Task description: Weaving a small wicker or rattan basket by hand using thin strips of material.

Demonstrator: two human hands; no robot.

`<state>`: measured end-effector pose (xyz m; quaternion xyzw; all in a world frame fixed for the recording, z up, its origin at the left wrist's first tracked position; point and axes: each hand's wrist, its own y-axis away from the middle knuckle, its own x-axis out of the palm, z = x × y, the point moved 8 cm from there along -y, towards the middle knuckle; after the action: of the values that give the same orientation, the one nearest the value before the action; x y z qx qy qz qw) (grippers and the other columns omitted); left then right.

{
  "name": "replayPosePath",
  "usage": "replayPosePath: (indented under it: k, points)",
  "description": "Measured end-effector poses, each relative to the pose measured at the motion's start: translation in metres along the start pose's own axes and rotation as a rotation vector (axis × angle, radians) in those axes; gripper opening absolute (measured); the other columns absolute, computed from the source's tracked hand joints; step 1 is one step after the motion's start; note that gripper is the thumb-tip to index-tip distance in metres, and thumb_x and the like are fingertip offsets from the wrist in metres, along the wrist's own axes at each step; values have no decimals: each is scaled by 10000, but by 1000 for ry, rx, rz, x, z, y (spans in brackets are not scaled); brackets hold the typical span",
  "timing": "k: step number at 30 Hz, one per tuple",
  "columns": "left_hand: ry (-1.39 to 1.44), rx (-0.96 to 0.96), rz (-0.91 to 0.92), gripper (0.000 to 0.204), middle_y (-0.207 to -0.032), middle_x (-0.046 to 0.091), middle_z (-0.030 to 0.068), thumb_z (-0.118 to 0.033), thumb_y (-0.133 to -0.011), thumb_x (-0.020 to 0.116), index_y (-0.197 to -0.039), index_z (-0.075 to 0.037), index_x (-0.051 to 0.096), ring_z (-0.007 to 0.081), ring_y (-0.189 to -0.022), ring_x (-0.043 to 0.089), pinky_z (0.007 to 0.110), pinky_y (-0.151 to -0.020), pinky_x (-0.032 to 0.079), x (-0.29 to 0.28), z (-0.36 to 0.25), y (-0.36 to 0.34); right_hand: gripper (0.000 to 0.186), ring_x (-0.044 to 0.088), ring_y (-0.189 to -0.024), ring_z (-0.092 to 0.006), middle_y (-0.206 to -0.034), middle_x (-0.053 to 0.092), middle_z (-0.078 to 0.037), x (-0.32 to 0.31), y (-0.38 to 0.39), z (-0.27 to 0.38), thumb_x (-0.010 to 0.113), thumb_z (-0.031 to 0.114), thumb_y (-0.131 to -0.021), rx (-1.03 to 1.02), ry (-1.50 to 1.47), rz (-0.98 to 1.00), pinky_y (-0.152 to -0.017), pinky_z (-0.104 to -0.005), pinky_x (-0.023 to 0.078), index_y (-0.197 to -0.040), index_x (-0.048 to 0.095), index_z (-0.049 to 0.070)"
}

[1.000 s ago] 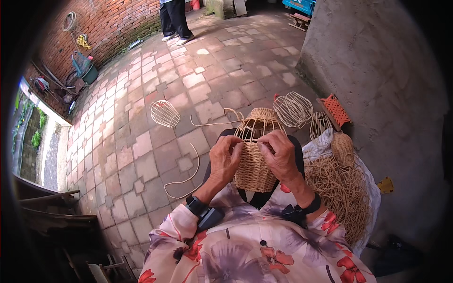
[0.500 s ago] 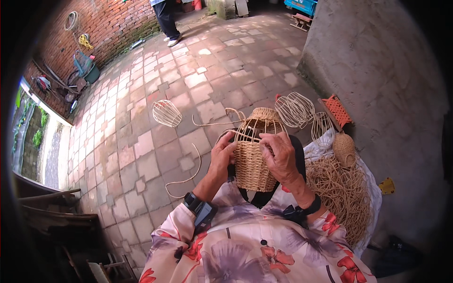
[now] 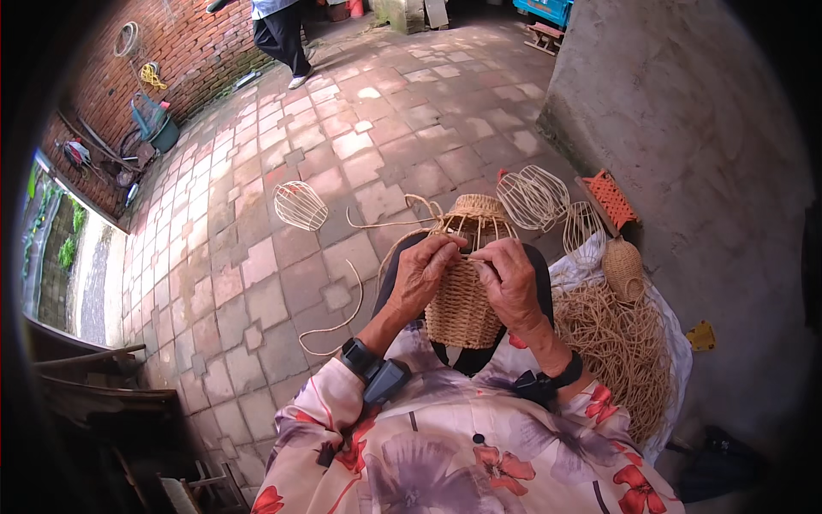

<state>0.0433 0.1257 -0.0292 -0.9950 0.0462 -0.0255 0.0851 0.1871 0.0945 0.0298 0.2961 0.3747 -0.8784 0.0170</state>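
Observation:
A half-woven straw-coloured basket (image 3: pixel 462 313) rests between my thighs, with bare ribs below its narrower woven neck (image 3: pixel 475 206). My left hand (image 3: pixel 415 274) pinches a pale cord (image 3: pixel 467 258) at the top edge of the dense weave, fingertips near the middle. My right hand (image 3: pixel 509 283) is closed on the same cord a little to the right, thumb against the weave. A length of cord dangles beside my left hand, and more loops lie beyond the basket.
Rib frames (image 3: pixel 300 206) lie on the paving, others (image 3: pixel 531 197) beside an orange woven piece (image 3: pixel 610 200). A white sack (image 3: pixel 672 343) of tangled cord and a small woven vessel (image 3: pixel 623 270) sit right, against a concrete wall (image 3: pixel 685 111). Another person (image 3: pixel 278 38) walks at the back.
My left hand has moved inward to the right along the weaving edge, and cord now trails left of it. My right fingers have curled lower. The other person has stepped leftward.

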Motion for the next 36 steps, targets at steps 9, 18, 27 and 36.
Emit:
replayPosePath:
  k: [9,18,27,36]
  points:
    - [-407,243,147,228,-870,587,160,-46,-869,546,-1079,-14,630,300,-855,596,343,-775,464,11,-22,-3,132,553,-792,-305,-813,557,-108,13,-20,6,663,-6,-745,-67,4,77,-691,-391,457,-843,586,38]
    - [-542,286,107,203,-867,568,139,-93,-861,614,-1043,-5,624,287,-823,586,340,-755,462,16,-27,1,96,614,-698,-251,-792,614,-113,3,-29,-19,657,15,-774,266,-337,76,-634,-333,483,-854,604,26]
    - [-315,128,101,234,-905,618,130,-78,-865,584,-1083,-6,626,209,-833,613,300,-769,476,10,-17,-2,129,583,-698,-243,-772,567,-82,8,-18,-11,681,49,-746,167,-26,121,-635,-338,480,-861,625,62]
    - [51,-61,133,340,-935,631,82,-104,-926,543,-1254,-13,542,119,-829,594,254,-768,485,3,3,0,112,574,-786,-296,-786,551,-99,17,-13,-28,701,66,-727,272,-32,69,-686,-399,461,-775,601,52]
